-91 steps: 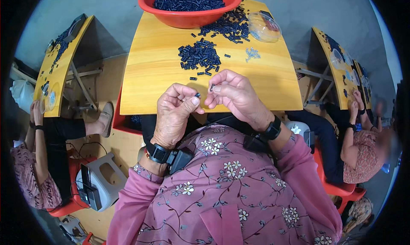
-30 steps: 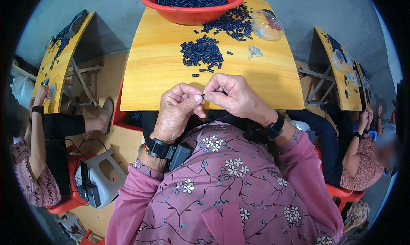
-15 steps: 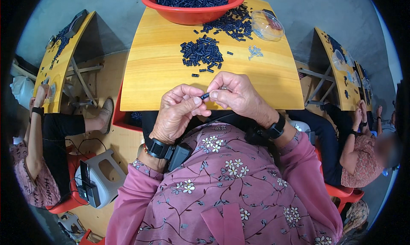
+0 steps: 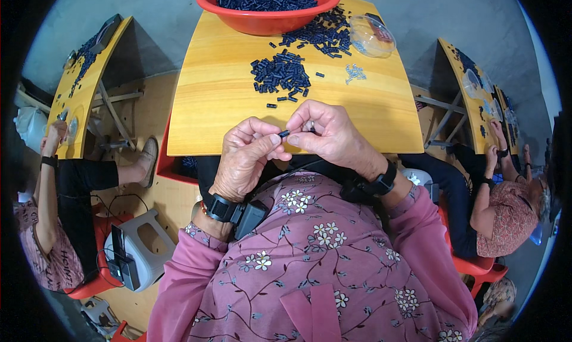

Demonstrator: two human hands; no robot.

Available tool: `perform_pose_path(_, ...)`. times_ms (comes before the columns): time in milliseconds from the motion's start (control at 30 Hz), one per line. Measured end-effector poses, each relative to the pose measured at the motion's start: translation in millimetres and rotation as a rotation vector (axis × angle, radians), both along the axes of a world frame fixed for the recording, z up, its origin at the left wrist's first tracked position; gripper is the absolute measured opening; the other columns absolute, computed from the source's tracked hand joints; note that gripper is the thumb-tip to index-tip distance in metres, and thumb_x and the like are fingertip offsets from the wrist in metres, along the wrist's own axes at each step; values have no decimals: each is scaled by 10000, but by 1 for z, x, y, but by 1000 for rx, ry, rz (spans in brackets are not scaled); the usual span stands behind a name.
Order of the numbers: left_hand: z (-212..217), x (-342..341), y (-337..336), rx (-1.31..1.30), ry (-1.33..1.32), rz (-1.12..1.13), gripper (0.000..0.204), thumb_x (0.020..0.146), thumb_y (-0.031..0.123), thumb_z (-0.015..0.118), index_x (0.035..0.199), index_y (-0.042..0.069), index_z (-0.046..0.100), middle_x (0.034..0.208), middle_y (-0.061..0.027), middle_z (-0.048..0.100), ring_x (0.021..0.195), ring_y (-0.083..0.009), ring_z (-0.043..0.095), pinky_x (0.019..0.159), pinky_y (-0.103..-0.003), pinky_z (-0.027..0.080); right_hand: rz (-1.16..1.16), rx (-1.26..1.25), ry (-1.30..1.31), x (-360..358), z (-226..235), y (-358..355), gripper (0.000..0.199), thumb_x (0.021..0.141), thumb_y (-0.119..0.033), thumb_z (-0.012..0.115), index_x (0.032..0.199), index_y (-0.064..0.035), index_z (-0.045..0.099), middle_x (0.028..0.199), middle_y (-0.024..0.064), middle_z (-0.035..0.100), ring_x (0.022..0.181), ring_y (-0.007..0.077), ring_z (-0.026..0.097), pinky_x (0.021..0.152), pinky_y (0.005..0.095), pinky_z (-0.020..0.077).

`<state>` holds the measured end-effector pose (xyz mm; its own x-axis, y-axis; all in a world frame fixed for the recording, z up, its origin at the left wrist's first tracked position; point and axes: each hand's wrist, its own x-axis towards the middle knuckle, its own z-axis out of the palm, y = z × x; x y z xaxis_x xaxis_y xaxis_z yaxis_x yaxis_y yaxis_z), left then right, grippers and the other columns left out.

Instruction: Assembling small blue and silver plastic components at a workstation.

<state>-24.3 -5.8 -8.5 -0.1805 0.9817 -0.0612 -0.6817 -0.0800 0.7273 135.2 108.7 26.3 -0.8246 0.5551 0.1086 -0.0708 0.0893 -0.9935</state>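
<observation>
My left hand (image 4: 249, 154) pinches a small black plastic cylinder (image 4: 285, 133) between thumb and fingertips, just over the table's near edge. Close against the cylinder's other end, the thumb and index finger of my right hand (image 4: 333, 136) are bent together; what they hold, if anything, is too small to make out. Farther up the yellow wooden table (image 4: 214, 92) lies a pile of similar black cylinders (image 4: 280, 74), a few of them loose around it. To its right is a small heap of tiny silvery metal pieces (image 4: 356, 73).
A red basin (image 4: 268, 21) full of black cylinders stands at the table's far end, with more spilled beside it (image 4: 328, 35). A clear plastic container (image 4: 372, 37) sits at the far right. Other people work at yellow tables on both sides. A red container (image 4: 176, 163) is below the table's left edge.
My right thumb and fingers have shifted slightly, showing more of a gap beneath the index finger. The left hand keeps its pinch on the cylinder. At the right, a co-worker's hands have moved.
</observation>
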Motion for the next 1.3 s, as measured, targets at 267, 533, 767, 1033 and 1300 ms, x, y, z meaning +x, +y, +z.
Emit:
perform_pose_path(267, -1, 0, 0, 0, 44, 25, 70, 906, -29, 602, 974, -16, 605, 868, -98, 665, 734, -158, 682, 703, -324, 616, 20, 101, -37, -1, 2, 0, 112, 849, -27, 701, 892, -9, 599, 791, 14, 636, 740, 66, 591, 659, 235, 494)
perform_pose_path(533, 3, 2, -1, 14, 81, 54, 63, 910, -45, 581, 956, -2, 587, 878, -100, 668, 755, -166, 699, 712, -324, 619, 40, 139, -80, -2, 3, -4, 128, 819, -21, 707, 844, -20, 581, 771, 15, 629, 710, 68, 573, 629, 238, 465)
perform_pose_path(767, 0, 0, 1, 19, 65, 20, 50, 902, -41, 571, 940, -11, 581, 883, -106, 653, 729, -150, 672, 705, -338, 621, 42, 117, 2, -3, -6, 0, 97, 809, -3, 673, 828, -25, 581, 729, 9, 615, 688, 66, 564, 597, 235, 452)
perform_pose_path(1033, 2, 4, 4, 12, 215, 60, 47, 889, -49, 558, 897, -5, 569, 821, -66, 613, 690, -121, 642, 683, -335, 624, 99, 207, -56, -1, 2, 8, 91, 764, 1, 667, 789, -18, 581, 705, 14, 613, 657, 70, 555, 577, 240, 451)
perform_pose_path(1300, 9, 2, 1, -5, 126, 125, 74, 884, -54, 549, 942, -18, 577, 786, -57, 612, 656, -110, 622, 660, -333, 618, 84, 20, 28, 6, -4, 9, 125, 792, 57, 652, 844, -30, 577, 808, -20, 580, 738, 35, 536, 629, 206, 435)
